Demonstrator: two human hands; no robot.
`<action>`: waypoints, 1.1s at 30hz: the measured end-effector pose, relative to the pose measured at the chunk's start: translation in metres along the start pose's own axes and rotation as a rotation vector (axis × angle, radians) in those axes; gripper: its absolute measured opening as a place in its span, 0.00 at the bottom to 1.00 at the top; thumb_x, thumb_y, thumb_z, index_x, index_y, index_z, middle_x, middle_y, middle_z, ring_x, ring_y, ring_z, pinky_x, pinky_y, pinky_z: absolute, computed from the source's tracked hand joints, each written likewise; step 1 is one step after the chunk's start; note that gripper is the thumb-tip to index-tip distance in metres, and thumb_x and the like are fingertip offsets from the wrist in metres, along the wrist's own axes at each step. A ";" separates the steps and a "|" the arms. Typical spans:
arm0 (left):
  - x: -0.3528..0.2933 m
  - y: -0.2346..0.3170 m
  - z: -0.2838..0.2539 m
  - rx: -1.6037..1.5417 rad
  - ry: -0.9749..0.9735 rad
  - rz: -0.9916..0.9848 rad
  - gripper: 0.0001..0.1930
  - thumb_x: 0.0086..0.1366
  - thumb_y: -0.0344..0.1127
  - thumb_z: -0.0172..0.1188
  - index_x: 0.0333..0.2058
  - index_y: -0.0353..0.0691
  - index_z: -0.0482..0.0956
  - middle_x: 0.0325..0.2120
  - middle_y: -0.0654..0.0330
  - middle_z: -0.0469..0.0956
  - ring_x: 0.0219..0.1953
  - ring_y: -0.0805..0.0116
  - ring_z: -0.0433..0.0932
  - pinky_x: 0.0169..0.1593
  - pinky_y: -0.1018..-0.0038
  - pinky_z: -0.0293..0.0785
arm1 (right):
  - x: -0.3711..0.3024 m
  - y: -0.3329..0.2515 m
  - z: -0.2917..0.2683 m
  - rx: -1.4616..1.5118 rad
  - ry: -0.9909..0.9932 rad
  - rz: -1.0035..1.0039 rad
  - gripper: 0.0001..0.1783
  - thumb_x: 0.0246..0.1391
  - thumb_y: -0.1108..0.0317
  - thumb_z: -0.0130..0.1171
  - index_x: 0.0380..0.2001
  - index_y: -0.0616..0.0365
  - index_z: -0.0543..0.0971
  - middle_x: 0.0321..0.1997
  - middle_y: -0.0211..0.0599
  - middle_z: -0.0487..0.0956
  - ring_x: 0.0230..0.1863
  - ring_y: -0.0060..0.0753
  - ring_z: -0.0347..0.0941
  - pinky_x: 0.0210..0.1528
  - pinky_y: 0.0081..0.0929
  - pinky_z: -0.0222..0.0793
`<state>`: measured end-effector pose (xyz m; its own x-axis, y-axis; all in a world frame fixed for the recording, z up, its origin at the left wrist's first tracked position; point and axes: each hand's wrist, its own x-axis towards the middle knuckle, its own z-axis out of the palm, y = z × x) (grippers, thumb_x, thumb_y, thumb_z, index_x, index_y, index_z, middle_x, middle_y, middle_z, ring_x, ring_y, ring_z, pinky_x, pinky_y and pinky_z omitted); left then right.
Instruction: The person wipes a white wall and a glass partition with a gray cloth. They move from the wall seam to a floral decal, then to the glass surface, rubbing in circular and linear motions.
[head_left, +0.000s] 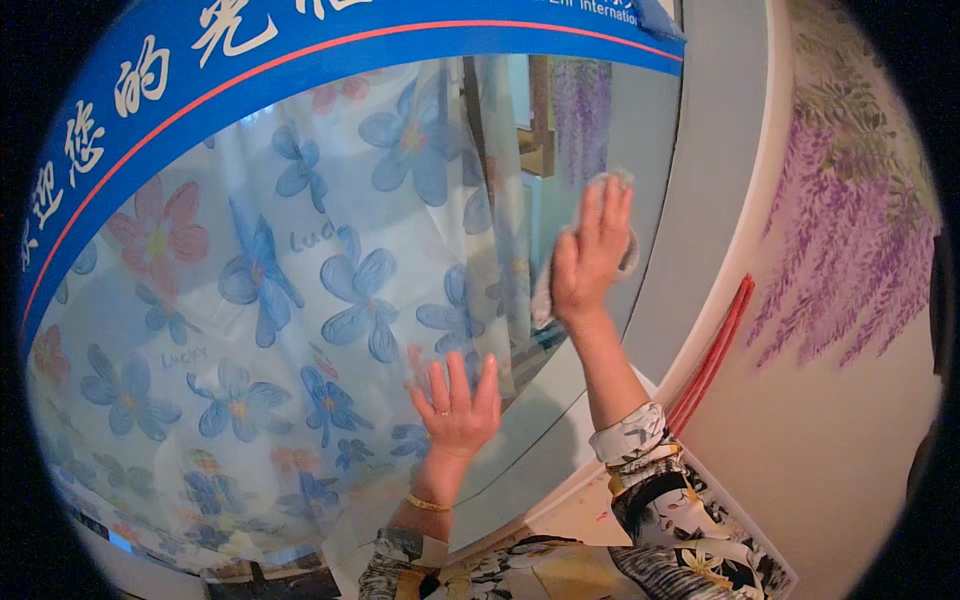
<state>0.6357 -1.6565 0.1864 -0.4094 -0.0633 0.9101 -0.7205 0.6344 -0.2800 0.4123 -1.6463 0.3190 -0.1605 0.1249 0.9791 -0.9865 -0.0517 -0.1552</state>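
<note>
A large glass pane (640,130) stands in front of me, with a curtain of blue and pink flowers (358,295) showing through it. High on its right side, my right hand (588,265) presses a pale grey cloth (543,295) flat against the glass. The cloth's edges stick out past the fingertips and on both sides of the palm. Lower and to the left, my left hand (460,412) rests on the pane with its fingers spread and nothing in it. It wears a ring and a gold-coloured bracelet (428,504).
A blue banner strip with a red line (300,65) crosses the top of the pane. The pale window frame (715,170) borders the glass on the right. Beyond it, a red cord (712,352) hangs by a wall painted with purple hanging blossoms (835,240).
</note>
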 end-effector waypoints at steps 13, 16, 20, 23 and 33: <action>-0.012 -0.014 0.006 0.095 0.029 -0.036 0.24 0.59 0.46 0.62 0.56 0.55 0.76 0.65 0.37 0.59 0.68 0.29 0.52 0.68 0.33 0.35 | 0.107 0.018 0.007 0.080 0.022 -0.274 0.29 0.53 0.58 0.58 0.60 0.49 0.74 0.70 0.41 0.65 0.70 0.59 0.56 0.67 0.55 0.52; -0.035 -0.015 0.005 0.081 0.066 -0.067 0.20 0.61 0.45 0.61 0.52 0.56 0.79 0.64 0.39 0.62 0.69 0.35 0.53 0.70 0.39 0.34 | 0.098 0.031 0.012 0.059 0.037 -0.244 0.29 0.55 0.59 0.58 0.61 0.50 0.74 0.70 0.42 0.66 0.70 0.59 0.57 0.67 0.53 0.53; -0.055 -0.012 0.011 0.096 0.114 -0.083 0.18 0.64 0.46 0.58 0.52 0.58 0.80 0.64 0.39 0.62 0.71 0.38 0.51 0.72 0.41 0.33 | 0.078 0.051 0.009 0.026 0.064 -0.156 0.29 0.58 0.61 0.56 0.63 0.50 0.71 0.71 0.42 0.64 0.72 0.57 0.55 0.69 0.52 0.50; -0.048 -0.016 0.006 0.067 0.117 -0.082 0.18 0.66 0.46 0.56 0.53 0.57 0.79 0.64 0.41 0.62 0.71 0.39 0.51 0.72 0.42 0.31 | 0.073 0.060 0.004 0.002 0.071 -0.084 0.29 0.60 0.62 0.54 0.65 0.51 0.69 0.72 0.43 0.62 0.73 0.58 0.53 0.71 0.50 0.48; -0.054 -0.017 0.012 0.080 0.105 -0.084 0.19 0.67 0.45 0.55 0.56 0.56 0.76 0.64 0.40 0.63 0.69 0.37 0.55 0.70 0.40 0.37 | 0.061 0.034 0.013 0.022 0.053 -0.043 0.28 0.64 0.59 0.47 0.66 0.52 0.69 0.74 0.44 0.59 0.75 0.60 0.47 0.72 0.54 0.42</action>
<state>0.6630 -1.6725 0.1388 -0.2880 -0.0296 0.9572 -0.7939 0.5663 -0.2214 0.3695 -1.6531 0.3752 -0.1202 0.1798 0.9763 -0.9917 -0.0664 -0.1099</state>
